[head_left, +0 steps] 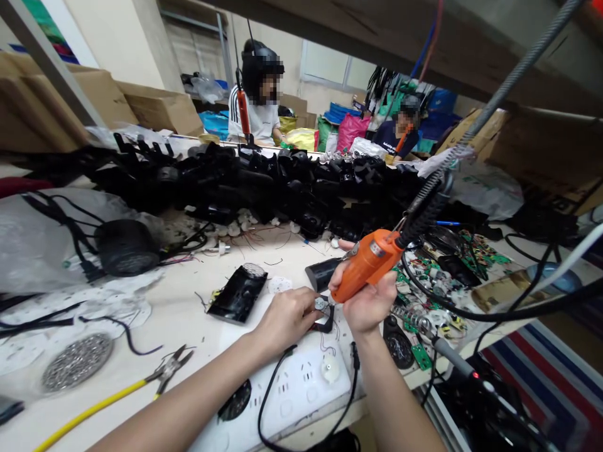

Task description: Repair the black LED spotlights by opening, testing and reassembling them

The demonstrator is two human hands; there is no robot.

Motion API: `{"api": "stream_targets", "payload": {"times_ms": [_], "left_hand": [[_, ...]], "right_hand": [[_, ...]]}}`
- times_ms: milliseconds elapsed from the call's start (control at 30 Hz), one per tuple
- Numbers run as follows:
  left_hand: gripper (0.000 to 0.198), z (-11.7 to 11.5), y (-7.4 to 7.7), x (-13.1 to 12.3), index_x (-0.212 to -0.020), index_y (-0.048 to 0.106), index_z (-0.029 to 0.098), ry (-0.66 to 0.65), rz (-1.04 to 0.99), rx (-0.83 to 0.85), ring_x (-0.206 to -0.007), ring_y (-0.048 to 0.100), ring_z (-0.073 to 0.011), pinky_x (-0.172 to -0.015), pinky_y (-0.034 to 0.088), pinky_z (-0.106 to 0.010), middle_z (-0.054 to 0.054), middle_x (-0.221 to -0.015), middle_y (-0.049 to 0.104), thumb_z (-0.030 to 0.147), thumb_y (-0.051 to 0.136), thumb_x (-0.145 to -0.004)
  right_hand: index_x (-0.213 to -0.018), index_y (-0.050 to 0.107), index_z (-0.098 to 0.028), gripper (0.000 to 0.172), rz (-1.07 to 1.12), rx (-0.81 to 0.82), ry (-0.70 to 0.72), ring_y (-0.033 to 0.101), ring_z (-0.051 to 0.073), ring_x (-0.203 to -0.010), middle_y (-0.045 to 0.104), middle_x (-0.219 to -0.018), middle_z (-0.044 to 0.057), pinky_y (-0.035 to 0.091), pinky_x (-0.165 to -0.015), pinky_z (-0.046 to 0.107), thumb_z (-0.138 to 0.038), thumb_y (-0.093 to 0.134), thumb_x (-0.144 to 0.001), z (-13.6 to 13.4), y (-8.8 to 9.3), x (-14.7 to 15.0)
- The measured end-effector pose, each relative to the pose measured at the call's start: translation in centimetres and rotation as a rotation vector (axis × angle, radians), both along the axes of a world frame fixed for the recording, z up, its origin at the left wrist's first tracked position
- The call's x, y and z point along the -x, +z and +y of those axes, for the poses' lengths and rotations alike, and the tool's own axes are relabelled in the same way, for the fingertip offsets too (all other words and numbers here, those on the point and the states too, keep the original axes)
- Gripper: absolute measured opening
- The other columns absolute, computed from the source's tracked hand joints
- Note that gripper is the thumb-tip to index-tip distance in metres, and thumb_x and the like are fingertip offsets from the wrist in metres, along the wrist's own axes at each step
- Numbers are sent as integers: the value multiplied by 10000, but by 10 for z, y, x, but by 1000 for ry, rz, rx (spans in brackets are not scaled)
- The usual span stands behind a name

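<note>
My right hand [370, 307] is wrapped round an orange electric screwdriver [363, 263], which hangs from a coiled spring and points down to the left. Its tip is close to a small round silver part [321, 304]. My left hand [289, 317] pinches that part with closed fingers, which partly hide it. Just under it is a small black piece [325, 323] with thin wires. A black curved housing [239, 294] lies left of my left hand, and another black housing [323, 273] is behind the fingertips.
Diagonal cutters [172, 370] with yellow handles and a dish of screws [78, 362] lie at left. A white power strip [282, 389] is in front. Circuit boards and wires [438, 295] crowd the right. Black housings [264, 182] are heaped behind; two people [252, 113] sit beyond.
</note>
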State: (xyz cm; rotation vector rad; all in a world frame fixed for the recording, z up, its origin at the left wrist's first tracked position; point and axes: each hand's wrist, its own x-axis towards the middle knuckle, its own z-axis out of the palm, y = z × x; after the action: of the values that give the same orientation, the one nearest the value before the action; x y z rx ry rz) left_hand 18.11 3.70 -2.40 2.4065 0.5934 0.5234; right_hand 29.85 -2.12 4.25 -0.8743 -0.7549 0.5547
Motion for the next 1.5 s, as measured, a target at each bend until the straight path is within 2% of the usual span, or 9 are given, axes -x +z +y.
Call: {"api": "stream_targets", "payload": {"times_ms": [133,333,467,967,1200,1333,1500], "left_hand": [[176,0,-2,0,-706,597,196,-5,7,-14,-808,655,-176,-687,455,-238,-37,-853,696,255,584,-871],[153,2,-3,0,-759,621,195,-8,28,-32,-782,647,-168,-680,441,-238,-29,-830,686,269,575,-885],[145,3,-1,0,-779,629,192,-12,50,-38,-767,642,-166,-677,431,-239,-24,-812,678,283,584,-883],[174,3,7,-1,-719,595,185,-7,109,-19,-732,621,-154,-659,403,-230,-6,-772,656,278,614,-864],[193,5,1,-3,-666,599,183,4,79,-20,-662,600,-152,-605,386,-231,1,-715,639,261,637,-839],[171,5,1,0,-691,658,192,-10,16,-8,-711,637,-156,-640,435,-222,-1,-762,682,264,633,-844],[121,-1,8,15,-803,748,233,-44,-109,15,-942,669,-160,-850,481,-242,-24,-1090,723,241,641,-859]], "right_hand": [[-965,644,-156,790,9,23,34,445,130,-392,548,-479,-21,366,-387,247,-857,413,-683,1,-5,-1],[-941,645,-164,769,39,47,53,431,116,-375,542,-480,-28,354,-366,236,-856,447,-671,1,-10,-1],[-855,645,-171,766,27,47,81,446,114,-372,545,-487,-24,359,-357,233,-883,467,-634,2,-12,-2],[-844,641,-177,812,30,70,162,420,117,-347,534,-464,-28,350,-354,245,-924,436,-602,2,-16,-6],[-765,646,-159,771,7,57,174,416,115,-336,531,-428,-21,325,-356,243,-895,491,-593,3,-21,-3],[-839,661,-174,767,1,45,146,419,119,-335,541,-455,-28,321,-348,239,-886,490,-611,-1,-13,0],[-866,677,-191,815,21,-94,102,456,150,-375,557,-482,-7,380,-381,271,-912,355,-666,-22,14,11]]}}
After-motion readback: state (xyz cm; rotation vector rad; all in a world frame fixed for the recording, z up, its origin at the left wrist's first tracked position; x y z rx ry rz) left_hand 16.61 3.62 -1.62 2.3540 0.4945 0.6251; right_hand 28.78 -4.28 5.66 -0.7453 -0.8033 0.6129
